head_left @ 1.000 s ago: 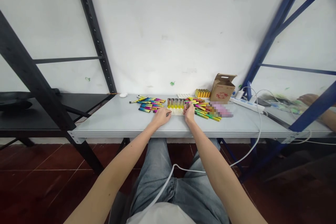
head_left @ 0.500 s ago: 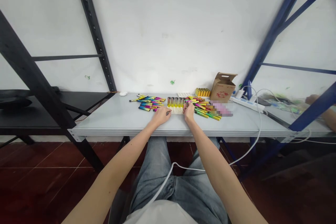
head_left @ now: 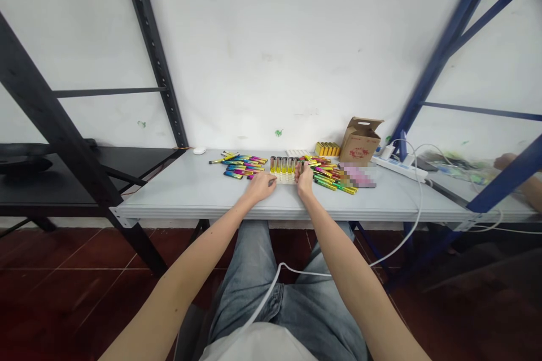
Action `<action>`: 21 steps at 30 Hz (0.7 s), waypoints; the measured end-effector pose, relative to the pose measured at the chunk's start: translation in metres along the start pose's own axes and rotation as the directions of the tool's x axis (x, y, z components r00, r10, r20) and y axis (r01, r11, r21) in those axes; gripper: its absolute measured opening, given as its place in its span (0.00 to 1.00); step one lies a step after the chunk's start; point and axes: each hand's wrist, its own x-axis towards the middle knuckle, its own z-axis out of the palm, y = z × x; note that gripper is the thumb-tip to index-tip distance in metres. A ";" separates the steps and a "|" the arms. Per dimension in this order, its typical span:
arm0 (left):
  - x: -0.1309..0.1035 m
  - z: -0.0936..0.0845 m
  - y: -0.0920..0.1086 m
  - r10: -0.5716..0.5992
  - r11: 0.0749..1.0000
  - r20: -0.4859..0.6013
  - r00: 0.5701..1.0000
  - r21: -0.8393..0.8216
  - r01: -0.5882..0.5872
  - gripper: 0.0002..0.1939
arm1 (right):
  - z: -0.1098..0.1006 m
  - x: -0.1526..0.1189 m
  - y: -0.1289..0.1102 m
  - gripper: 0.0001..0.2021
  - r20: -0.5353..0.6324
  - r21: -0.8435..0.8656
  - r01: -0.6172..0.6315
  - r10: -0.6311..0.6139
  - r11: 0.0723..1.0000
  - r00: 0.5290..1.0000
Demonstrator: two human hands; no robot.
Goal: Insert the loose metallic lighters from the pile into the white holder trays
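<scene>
Grey tabletop point(head_left: 178, 189): the left hand point(head_left: 259, 185) and right hand point(head_left: 304, 181), fingers curled, grasp indiscernible, have scarcely moved beside pale rack point(head_left: 287, 179) and upright tubes point(head_left: 284, 165), suggesting steady work.

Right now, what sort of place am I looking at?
Probably a small workshop or packing station: a long grey worktable against a wall, loose heaps of slender shiny sticks, and a power strip near a cardboard box.
</scene>
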 end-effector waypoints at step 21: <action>-0.003 -0.006 0.003 0.083 0.992 0.070 0.994 -0.104 -0.076 0.15 | 0.004 -0.007 0.013 0.16 0.474 -0.656 0.629 -0.421 0.417 0.773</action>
